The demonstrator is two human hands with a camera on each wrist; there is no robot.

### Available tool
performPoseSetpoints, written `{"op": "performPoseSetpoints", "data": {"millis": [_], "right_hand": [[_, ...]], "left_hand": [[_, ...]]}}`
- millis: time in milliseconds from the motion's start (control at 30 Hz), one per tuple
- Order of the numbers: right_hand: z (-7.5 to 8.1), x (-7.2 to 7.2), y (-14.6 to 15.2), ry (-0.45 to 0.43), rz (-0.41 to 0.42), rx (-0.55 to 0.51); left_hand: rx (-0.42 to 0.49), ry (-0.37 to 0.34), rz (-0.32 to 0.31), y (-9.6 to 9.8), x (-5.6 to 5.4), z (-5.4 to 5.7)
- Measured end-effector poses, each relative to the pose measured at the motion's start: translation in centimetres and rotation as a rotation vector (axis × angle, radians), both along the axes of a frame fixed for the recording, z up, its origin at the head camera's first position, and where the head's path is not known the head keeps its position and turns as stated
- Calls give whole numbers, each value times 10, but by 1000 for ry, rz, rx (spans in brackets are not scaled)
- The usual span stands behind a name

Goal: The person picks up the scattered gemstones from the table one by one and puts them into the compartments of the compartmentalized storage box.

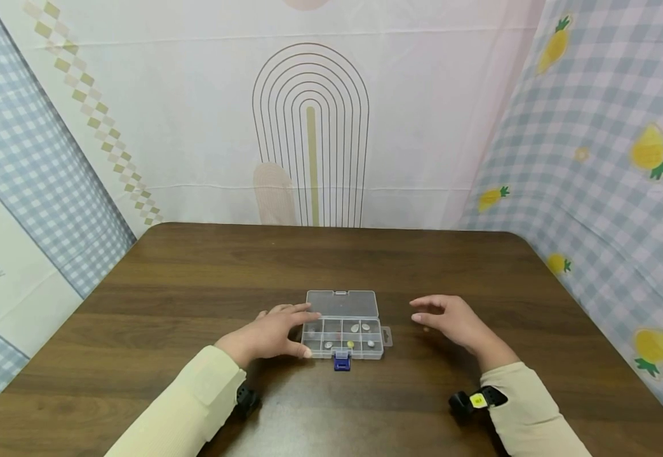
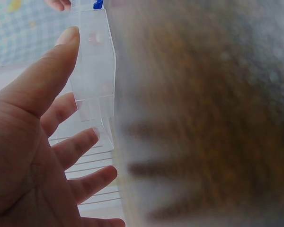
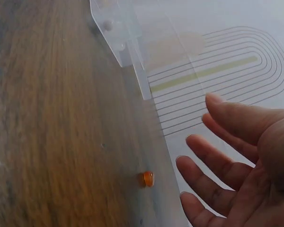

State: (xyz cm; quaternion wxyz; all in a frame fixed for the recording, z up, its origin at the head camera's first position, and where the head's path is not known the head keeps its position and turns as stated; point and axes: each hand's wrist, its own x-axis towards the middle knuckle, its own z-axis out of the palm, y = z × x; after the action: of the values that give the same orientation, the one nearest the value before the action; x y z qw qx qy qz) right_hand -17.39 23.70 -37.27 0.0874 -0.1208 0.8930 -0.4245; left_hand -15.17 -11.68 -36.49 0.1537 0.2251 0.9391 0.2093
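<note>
A clear plastic compartment box (image 1: 341,339) lies on the table with its lid (image 1: 341,303) raised at the back. Small pale pieces and a yellow one (image 1: 350,344) sit in several compartments. My left hand (image 1: 271,333) is at the box's left side, thumb by the front corner and fingers spread toward the lid; the left wrist view shows the thumb against the clear wall (image 2: 97,61). To the right of the box, my right hand (image 1: 451,320) hovers with loosely bent fingers, holding nothing. Near its fingertips an orange bead (image 3: 148,178) rests on the table.
A blue latch (image 1: 341,362) hangs off the box's front, and a clear hanging tab (image 1: 387,336) sticks out on its right. The brown wooden table (image 1: 194,266) extends around it. Behind stands a white patterned cloth (image 1: 206,127), with checked cloth (image 1: 606,190) on the right.
</note>
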Motion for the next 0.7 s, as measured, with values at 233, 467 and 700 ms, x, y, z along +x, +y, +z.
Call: {"op": "performPoseSetpoints", "data": {"millis": [233, 467, 700], "right_hand": [[-1, 0, 7, -26, -28, 44], [-3, 1, 10, -43, -32, 72], [-3, 1, 10, -33, -31, 110]], "left_hand": [[-4, 7, -6, 0, -1, -1], [-1, -2, -6, -1, -1, -1], [7, -5, -9, -1, -1, 0]]}}
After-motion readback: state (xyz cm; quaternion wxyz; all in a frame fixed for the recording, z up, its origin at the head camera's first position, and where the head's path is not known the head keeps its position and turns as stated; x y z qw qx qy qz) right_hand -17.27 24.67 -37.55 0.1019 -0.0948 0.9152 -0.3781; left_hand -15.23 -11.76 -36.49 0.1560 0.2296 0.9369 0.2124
